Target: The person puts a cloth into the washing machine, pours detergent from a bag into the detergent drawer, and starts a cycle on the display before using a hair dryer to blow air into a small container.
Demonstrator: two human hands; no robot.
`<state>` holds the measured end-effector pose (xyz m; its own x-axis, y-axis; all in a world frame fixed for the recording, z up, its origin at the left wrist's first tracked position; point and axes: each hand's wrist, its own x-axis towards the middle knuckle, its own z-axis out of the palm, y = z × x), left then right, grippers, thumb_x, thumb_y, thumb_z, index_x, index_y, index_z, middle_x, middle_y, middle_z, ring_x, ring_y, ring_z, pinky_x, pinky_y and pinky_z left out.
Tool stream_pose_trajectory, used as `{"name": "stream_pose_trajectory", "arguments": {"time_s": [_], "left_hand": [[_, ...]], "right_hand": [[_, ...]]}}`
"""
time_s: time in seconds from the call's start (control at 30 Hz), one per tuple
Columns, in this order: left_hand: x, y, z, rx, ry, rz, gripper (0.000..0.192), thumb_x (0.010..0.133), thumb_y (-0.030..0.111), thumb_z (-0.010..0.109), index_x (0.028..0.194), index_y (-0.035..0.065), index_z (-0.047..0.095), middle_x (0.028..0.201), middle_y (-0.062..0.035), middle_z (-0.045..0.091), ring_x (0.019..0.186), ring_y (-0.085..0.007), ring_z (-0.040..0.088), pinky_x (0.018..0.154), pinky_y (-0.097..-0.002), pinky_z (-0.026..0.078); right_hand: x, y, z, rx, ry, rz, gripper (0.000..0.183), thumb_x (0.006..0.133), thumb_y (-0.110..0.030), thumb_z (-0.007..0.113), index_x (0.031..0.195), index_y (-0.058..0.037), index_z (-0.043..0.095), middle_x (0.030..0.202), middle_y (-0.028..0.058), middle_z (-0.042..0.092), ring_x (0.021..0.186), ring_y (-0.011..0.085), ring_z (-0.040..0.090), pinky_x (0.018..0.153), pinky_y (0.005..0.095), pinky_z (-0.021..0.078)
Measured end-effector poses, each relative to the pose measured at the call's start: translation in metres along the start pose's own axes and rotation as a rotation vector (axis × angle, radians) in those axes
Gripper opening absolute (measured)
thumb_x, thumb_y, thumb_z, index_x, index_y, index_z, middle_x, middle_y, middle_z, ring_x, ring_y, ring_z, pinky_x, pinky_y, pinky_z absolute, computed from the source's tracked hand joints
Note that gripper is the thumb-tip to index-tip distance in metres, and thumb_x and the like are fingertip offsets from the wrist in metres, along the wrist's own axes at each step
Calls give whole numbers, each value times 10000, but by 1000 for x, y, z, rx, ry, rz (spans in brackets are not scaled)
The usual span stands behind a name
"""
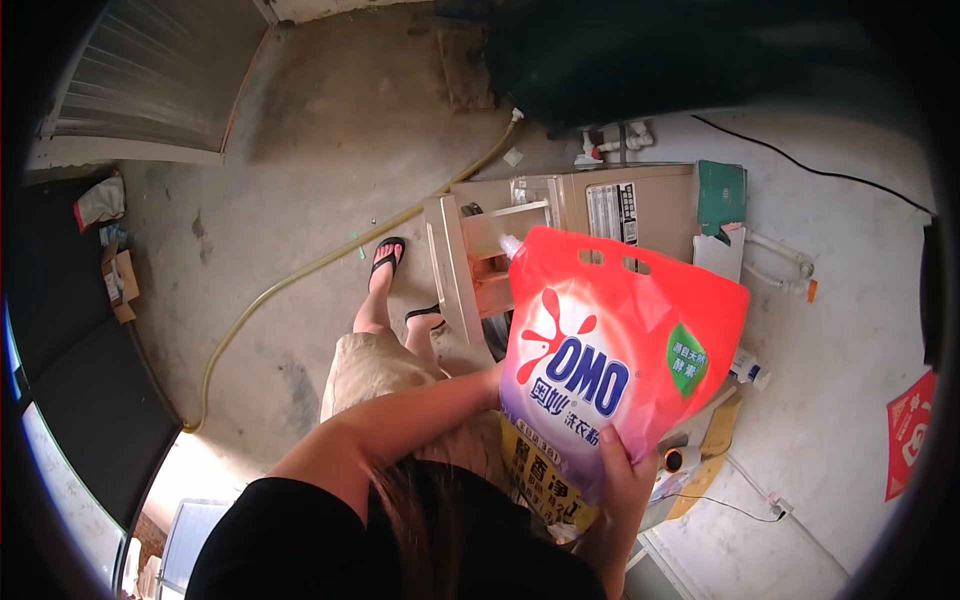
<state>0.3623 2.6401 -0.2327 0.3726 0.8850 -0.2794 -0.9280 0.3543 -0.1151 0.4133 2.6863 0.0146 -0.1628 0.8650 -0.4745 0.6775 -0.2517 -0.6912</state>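
Observation:
A large red and purple OMO washing powder bag (pixel 600 352) is held up in front of me, tilted so that its white spout (pixel 511 245) points left. My right hand (pixel 628 469) grips its lower right part, thumb on the printed front. At the bag's left edge my left hand (pixel 495 384) supports it; its fingers are hidden behind the bag. Beyond the spout, a drawer (pixel 454 266) with compartments stands pulled out from a beige washing machine (pixel 667 202). A pale blur lies beside the spout; I cannot tell whether powder is coming out.
A yellow hose (pixel 262 296) curves over the concrete floor (pixel 300 165), left of my sandalled feet (pixel 386 259). White pipes (pixel 776 251) run along the wall at the right. An open cardboard box (pixel 120 285) lies far left. A bottle (pixel 748 367) sits behind the bag.

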Motion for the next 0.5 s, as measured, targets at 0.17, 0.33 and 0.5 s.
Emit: {"name": "stream_pose_trajectory", "arguments": {"time_s": [0.17,0.33,0.5], "left_hand": [[-1,-4,-2,-21,21,-32,273,900,163,612,1143,38,603,1067,-103,666,901,-190,659,749,-314,559],[4,2,-4,-25,6,-65,267,921,197,583,1119,21,612,1032,-121,675,867,-204,669,735,-324,566],[0,-5,-5,52,68,-63,280,933,222,562,1114,15,614,1028,-128,677,860,-210,671,731,-330,567]], "right_hand": [[2,1,0,-4,4,14,233,849,-97,639,1009,72,632,874,63,664,781,103,584,724,261,462],[2,6,-1,26,15,10,243,850,-99,640,1023,72,628,900,68,665,817,109,587,747,262,462],[3,13,-6,31,-7,38,259,850,-93,639,1048,73,620,944,81,665,860,116,590,772,262,462]]}}
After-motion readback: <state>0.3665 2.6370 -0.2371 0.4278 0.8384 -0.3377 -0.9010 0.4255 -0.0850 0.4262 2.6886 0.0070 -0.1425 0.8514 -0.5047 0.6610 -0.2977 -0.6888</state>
